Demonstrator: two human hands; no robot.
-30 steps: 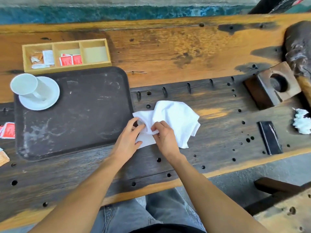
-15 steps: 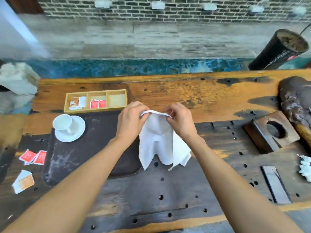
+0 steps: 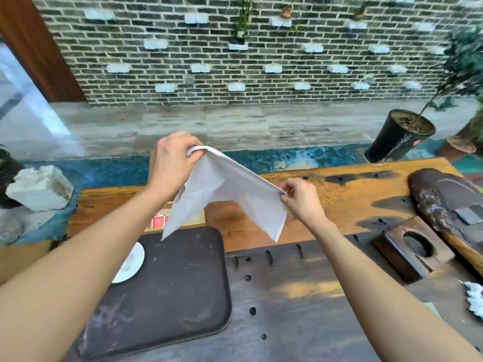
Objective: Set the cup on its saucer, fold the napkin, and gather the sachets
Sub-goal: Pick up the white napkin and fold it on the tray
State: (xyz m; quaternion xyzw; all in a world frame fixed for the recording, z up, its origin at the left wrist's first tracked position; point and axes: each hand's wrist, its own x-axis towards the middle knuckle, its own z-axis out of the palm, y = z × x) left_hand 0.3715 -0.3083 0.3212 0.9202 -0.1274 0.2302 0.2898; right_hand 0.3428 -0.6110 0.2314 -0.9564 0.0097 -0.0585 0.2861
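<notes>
A white cloth napkin [image 3: 224, 194] hangs in the air above the table's far side, spread between both hands. My left hand [image 3: 173, 163] grips its upper left corner, held higher. My right hand [image 3: 300, 199] pinches its right corner, lower. Part of a white saucer [image 3: 132, 265] shows on the dark tray [image 3: 180, 291] beside my left forearm; the cup is hidden by that arm. Red sachets [image 3: 160, 220] peek out in the wooden box [image 3: 193, 220] behind the napkin.
A wooden block with a round hole [image 3: 413, 246] and a dark slab [image 3: 449, 199] sit at the right. White crumpled tissue [image 3: 474, 299] lies at the right edge. A pale rock [image 3: 39, 188] stands at the far left, a black plant pot [image 3: 397, 137] beyond the table.
The napkin went from the table up into the air. Both hands moved apart, stretching it out, with the left hand rising. The view tilted up toward the brick wall.
</notes>
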